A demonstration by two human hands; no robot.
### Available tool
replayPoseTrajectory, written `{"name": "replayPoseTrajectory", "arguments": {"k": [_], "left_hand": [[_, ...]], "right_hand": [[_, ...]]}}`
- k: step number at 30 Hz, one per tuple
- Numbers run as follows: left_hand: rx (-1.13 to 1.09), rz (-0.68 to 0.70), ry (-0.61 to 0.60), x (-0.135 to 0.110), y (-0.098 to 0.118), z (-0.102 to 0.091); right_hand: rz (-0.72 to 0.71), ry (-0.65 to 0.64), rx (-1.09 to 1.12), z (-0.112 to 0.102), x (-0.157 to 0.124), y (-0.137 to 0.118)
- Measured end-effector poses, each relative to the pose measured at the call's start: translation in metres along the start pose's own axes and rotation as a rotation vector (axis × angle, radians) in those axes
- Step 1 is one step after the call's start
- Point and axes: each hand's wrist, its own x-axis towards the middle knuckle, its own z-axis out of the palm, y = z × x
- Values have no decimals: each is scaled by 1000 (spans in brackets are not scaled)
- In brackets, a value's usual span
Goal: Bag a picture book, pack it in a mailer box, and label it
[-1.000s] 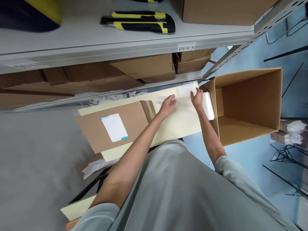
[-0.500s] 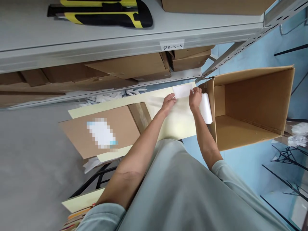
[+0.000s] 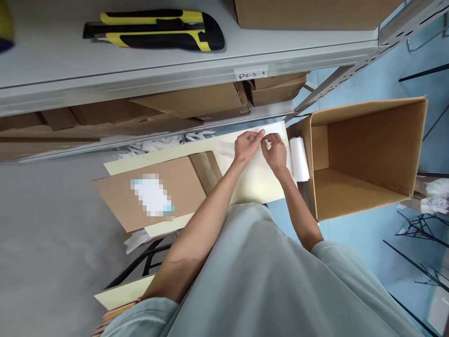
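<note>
My left hand [image 3: 248,146] and my right hand [image 3: 274,152] are close together over the far right part of a pale yellow board [image 3: 256,180]. The fingertips of both are pinched, and whatever they hold is too small to make out. Just beyond the fingers, a white sheet [image 3: 278,128] lies on the board, its near part covered by my hands. A white roll [image 3: 299,160] sits to the right of my right hand, against an open cardboard box. To the left of my left hand, a closed cardboard box [image 3: 182,180] with a blurred white label rests on the board.
The open cardboard box [image 3: 372,150] stands at the right. Along the far side runs a grey metal shelf [image 3: 196,68] bearing a yellow and black utility knife [image 3: 157,30]; more cartons [image 3: 196,100] sit beneath. White paper scraps [image 3: 164,144] lie behind the board.
Both hands have come together, the right moving left and the left moving slightly away from me. Their fingertips now nearly meet over the white sheet. The view has shifted slightly.
</note>
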Motion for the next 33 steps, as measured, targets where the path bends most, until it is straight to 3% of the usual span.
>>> {"name": "replayPoseTrajectory", "arguments": {"k": [3, 8, 12, 20, 23, 26, 30, 33], "left_hand": [[156, -10, 93, 5, -4, -23], [244, -133, 172, 16, -28, -55], [212, -151, 157, 19, -38, -56], [127, -118, 149, 7, -29, -49], [203, -98, 168, -13, -14, -54], [201, -15, 109, -49, 3, -74], [19, 140, -113, -113, 18, -131], [20, 174, -210, -159, 21, -180]], "right_hand": [[-113, -155, 81, 3, 0, -6], [-32, -310, -154, 22, 35, 8], [5, -420, -316, 39, 49, 11], [35, -344, -257, 48, 44, 14], [54, -342, -217, 46, 46, 13], [78, -346, -162, 38, 50, 6], [91, -353, 54, 7, 38, -21], [-90, -392, 394, -28, -2, -60]]}}
